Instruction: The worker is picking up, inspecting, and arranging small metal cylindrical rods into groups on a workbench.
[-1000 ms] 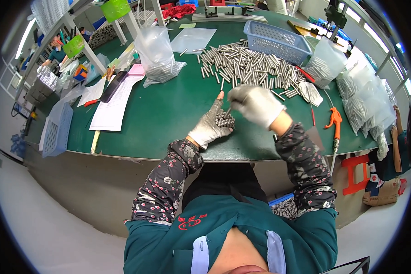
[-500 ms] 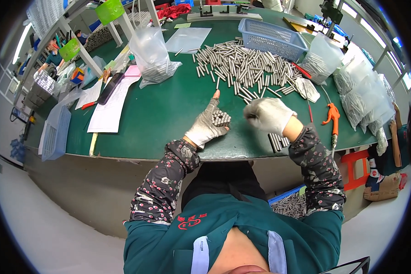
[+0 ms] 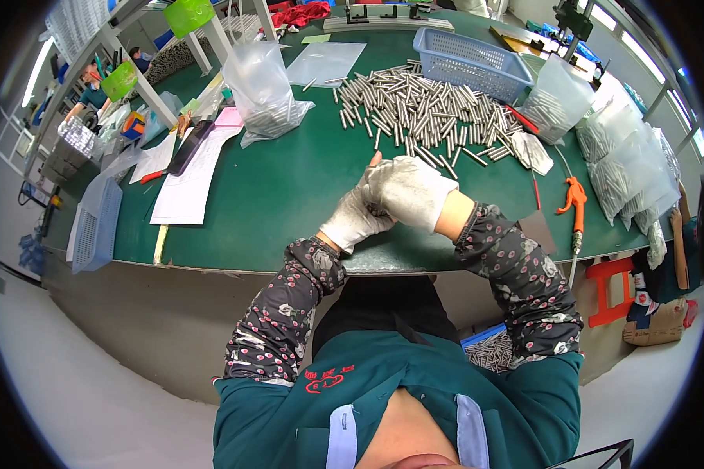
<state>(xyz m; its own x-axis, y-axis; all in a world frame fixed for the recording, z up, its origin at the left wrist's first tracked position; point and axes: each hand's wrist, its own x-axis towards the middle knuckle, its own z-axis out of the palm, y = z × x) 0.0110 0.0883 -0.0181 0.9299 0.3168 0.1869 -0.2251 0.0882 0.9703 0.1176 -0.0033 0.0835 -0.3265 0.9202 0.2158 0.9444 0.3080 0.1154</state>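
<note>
Metal pins [image 3: 438, 113] first: loose heap on the green table [image 3: 289, 195], just beyond the hands, a few strays toward me. Left hand [image 3: 353, 220] is half curled near the table's front edge, thumb stretched toward one nearby pin; right hand [image 3: 411, 191] is bent over it, touching, fingers folded in. Both are gloved. I can't tell whether either has hold of anything, since the right glove covers the gap. I read the step as gathering pins by hand into the left palm; the next move calls for the right fingers to come off cleanly, so nothing in the left palm gets knocked. Containers now: blue basket [image 3: 465, 72] behind the heap, can't make out any contents; clear bag [image 3: 559, 98] right of the heap, pins in it; more filled bags [image 3: 630, 172] stacked further right, pins showing through; standing plastic bag [image 3: 258, 82] on the left, grey pieces low down, probably pins; second blue basket [image 3: 98, 227] at the left edge, contents unclear to me; blue bin [image 3: 477, 339] below table level, by the right sleeve, well stocked with pins.
</note>
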